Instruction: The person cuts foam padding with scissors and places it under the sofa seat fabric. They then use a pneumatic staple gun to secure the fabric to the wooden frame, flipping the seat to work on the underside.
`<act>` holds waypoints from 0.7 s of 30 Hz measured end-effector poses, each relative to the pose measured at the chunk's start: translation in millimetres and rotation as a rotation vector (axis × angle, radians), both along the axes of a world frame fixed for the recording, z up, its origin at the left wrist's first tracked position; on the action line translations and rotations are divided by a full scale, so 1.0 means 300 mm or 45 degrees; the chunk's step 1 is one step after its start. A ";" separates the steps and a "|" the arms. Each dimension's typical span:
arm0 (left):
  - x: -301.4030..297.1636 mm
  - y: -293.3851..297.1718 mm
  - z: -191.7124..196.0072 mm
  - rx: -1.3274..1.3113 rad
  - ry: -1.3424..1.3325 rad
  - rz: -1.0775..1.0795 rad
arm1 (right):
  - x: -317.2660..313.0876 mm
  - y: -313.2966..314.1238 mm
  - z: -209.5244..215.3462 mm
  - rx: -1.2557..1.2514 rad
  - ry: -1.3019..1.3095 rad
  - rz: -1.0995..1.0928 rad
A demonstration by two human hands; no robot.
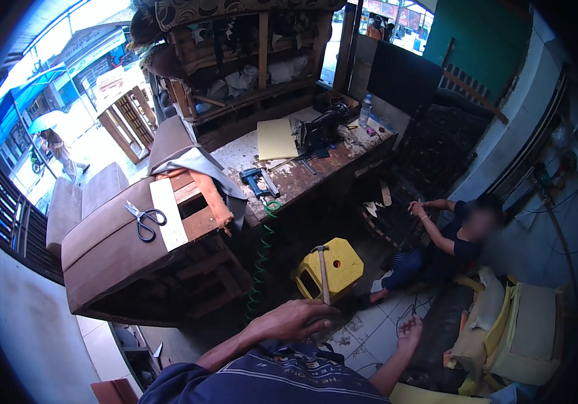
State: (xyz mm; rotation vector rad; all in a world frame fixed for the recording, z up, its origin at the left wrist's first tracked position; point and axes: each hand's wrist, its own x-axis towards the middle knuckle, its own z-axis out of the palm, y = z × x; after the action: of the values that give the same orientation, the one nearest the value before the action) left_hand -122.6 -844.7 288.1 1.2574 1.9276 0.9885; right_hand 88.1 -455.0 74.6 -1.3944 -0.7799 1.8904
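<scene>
My left hand [294, 319] is in front of my body, its fingers loosely bent and apart, with nothing visible in them. Just beyond those fingers is the handle end of a hammer [324, 275], which lies across the top of a yellow plastic stool [344, 262]. Whether the fingertips touch the handle I cannot tell. Lower right, my right hand [410, 331] hangs over the tiled floor with its fingers half curled and apart; I see nothing in it. Black-handled scissors [143, 221] rest on a brown upholstered furniture piece [109, 250] at the left, beside a white strip [168, 214].
A worktable [235, 159] holds a sewing machine [326, 128], a staple gun [254, 180] and a bottle [366, 111]. A green coiled hose [259, 269] hangs from its edge. Another person [447, 236] sits at the right, near foam-padded pieces [524, 330]. A wooden frame [262, 47] stands behind.
</scene>
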 end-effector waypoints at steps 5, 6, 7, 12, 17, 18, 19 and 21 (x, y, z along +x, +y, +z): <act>-0.089 -0.234 0.027 0.047 0.127 -0.012 | -0.756 -0.707 0.135 0.517 0.257 1.478; -0.114 -0.314 0.022 0.021 0.173 0.085 | -0.838 -0.776 0.197 0.740 0.232 1.684; -0.131 -0.390 0.015 -0.013 0.203 0.185 | -0.912 -0.830 0.247 0.755 0.158 1.736; -0.186 -0.697 -0.019 -0.301 0.321 0.691 | -1.241 -0.893 0.289 0.798 -0.088 1.854; -0.260 -0.782 -0.035 -0.090 0.118 1.197 | -1.723 -0.810 0.156 0.979 -0.182 2.008; -0.283 -0.773 -0.045 -0.080 0.099 1.310 | -1.847 -0.788 0.117 1.092 -0.207 1.978; -0.315 -0.749 -0.060 -0.008 0.182 1.438 | -1.985 -0.779 0.070 1.084 -0.258 1.958; -0.390 -0.708 -0.094 0.076 0.061 1.622 | -2.260 -0.749 -0.032 1.568 -0.341 1.958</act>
State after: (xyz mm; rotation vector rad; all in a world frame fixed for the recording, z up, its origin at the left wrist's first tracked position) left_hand -239.6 -1057.0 259.9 -0.1088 2.7262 1.5619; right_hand -589.9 -679.8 64.9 -0.0289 -2.9773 1.2658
